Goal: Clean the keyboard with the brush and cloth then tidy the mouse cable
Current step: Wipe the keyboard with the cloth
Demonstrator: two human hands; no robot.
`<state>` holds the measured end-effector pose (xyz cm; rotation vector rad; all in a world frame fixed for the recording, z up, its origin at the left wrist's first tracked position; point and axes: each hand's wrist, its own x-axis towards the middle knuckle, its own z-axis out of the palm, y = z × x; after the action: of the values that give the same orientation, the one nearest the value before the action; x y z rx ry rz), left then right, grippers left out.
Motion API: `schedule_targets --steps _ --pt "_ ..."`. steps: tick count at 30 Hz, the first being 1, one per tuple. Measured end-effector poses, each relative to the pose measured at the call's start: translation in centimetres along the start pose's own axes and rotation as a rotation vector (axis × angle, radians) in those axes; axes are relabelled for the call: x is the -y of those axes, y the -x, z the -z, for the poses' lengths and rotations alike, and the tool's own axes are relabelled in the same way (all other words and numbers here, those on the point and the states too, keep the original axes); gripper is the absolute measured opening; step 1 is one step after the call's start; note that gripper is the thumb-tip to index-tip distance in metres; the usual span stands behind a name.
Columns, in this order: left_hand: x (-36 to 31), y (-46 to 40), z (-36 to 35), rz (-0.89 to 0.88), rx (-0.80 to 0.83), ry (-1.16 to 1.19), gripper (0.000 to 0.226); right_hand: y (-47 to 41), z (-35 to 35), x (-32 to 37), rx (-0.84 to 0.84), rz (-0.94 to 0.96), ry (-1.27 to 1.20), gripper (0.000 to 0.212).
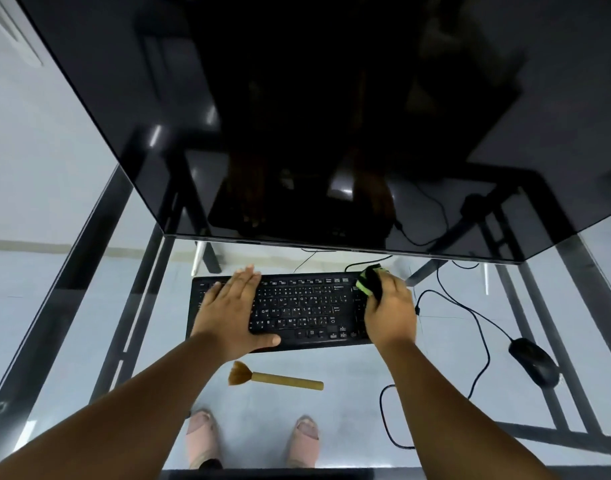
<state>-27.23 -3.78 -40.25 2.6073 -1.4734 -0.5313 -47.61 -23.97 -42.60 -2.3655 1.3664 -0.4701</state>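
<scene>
At the keyboard's (pixel 299 311) three o'clock end, our right hand (pixel 389 313) clutches the cloth (pixel 370 280); our left hand (pixel 233 310) lies flat, fingers released.

The black keyboard (pixel 297 311) lay flat across the middle of the glass bench (pixel 89 341), its long side running left to right. The cloth (pixel 370 280), black with a bright green edge, was bunched up over the keyboard's far right corner. The brush (pixel 273 375), with a tan wooden handle and a brown fan of bristles pointing left, lay on its side near the keyboard's near edge. The black mouse (pixel 533 362) sat well to the right, its cable (pixel 470 313) trailing in loose loops.
</scene>
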Motion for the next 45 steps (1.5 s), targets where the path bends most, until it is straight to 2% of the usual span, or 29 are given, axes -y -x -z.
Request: schedule_targets --steps 2,4,9,11,13,15,19,21,27,30,34,36,41,43,45 --pt "-1.4 -0.8 -0.3 -0.032 0.031 0.005 0.122 -0.7 0.0 0.0 -0.013 -0.078 -0.004 0.050" --pt "-2.6 -1.5 -0.7 -0.051 0.066 0.001 0.124 -1.1 -0.4 0.7 0.021 -0.062 -0.012 0.050" --pt "-4.3 -2.0 -1.2 -0.023 0.129 -0.047 0.134 -0.2 0.2 -0.1 0.221 0.232 0.046 0.050" --pt "-4.7 -2.2 -1.1 -0.003 0.133 -0.058 0.136 -0.2 1.3 -1.8 0.196 0.187 0.082 0.050" --pt "-5.0 -2.4 -0.9 0.018 0.135 -0.076 0.138 -0.7 1.8 -2.5 0.128 0.040 0.080 0.050" --pt "-5.3 -2.5 -0.8 0.030 0.143 -0.094 0.138 -1.0 1.3 -1.7 0.099 -0.029 0.077 0.051" --pt "-5.6 -2.6 -0.6 0.036 0.154 -0.131 0.138 -0.3 0.9 0.4 0.230 0.213 0.048 0.053" --pt "-5.7 -2.6 -0.5 0.041 0.154 -0.133 0.137 -0.5 1.8 -0.2 0.275 0.263 0.082 0.053" --pt "-5.9 -2.5 -0.6 0.056 0.162 -0.129 0.137 -2.1 2.3 -2.3 0.136 -0.028 0.072 0.050" --pt "-5.9 -2.4 -0.6 0.062 0.164 -0.125 0.138 -1.4 1.4 -1.3 0.166 0.096 0.021 0.058" --pt "-6.0 -2.3 -0.5 0.068 0.164 -0.115 0.138 0.5 2.6 -2.8 0.324 0.344 -0.075 0.070" --pt "-6.0 -2.3 -0.5 0.070 0.163 -0.105 0.138 0.4 3.4 -4.4 0.333 0.331 -0.073 0.069" --pt "-6.1 -2.3 -0.4 0.075 0.167 -0.097 0.139 -0.1 2.6 -3.5 0.188 0.159 -0.087 0.067" --pt "-6.0 -2.2 -0.4 0.079 0.165 -0.088 0.139 0.7 2.2 -2.4 0.228 0.241 -0.131 0.070" --pt "-6.0 -2.2 -0.5 0.078 0.164 -0.079 0.139 1.8 2.1 -2.5 0.337 0.401 -0.142 0.071"
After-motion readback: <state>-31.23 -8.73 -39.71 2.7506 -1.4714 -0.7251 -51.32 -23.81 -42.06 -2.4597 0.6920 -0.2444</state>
